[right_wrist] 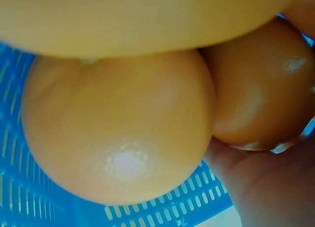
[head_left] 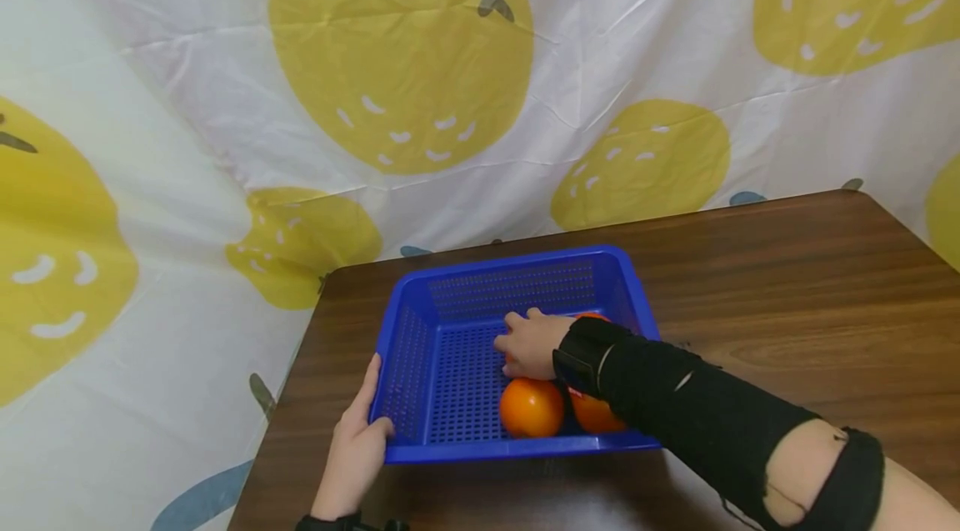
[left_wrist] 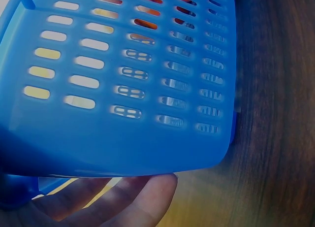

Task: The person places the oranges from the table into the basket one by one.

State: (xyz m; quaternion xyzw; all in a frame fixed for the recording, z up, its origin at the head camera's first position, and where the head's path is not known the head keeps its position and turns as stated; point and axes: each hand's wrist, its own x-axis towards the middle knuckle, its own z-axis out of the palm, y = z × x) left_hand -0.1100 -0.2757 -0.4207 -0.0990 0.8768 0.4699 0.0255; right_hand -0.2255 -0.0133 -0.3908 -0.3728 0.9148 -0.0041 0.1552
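A blue plastic basket [head_left: 517,449] with slotted walls stands on the table. My left hand [head_left: 356,452] grips its left rim, thumb at the near left corner; in the left wrist view, fingers [left_wrist: 155,197] curl at the edge of the basket wall [left_wrist: 98,143]. Inside the basket, my right hand [head_left: 536,345] is curled round an orange [right_wrist: 268,89], mostly hidden from the head view. A second glossy orange [head_left: 532,408] sits just in front of that hand. Partly under the right wrist is another orange [head_left: 596,414], and one more orange [head_left: 592,316] peeks out behind the wrist.
The brown wooden table [head_left: 810,298] extends to the right of the basket. Behind it hangs a white cloth [head_left: 600,31] printed with yellow fruit. A black sleeve [head_left: 697,389] covers much of the right forearm, which crosses the basket's right side.
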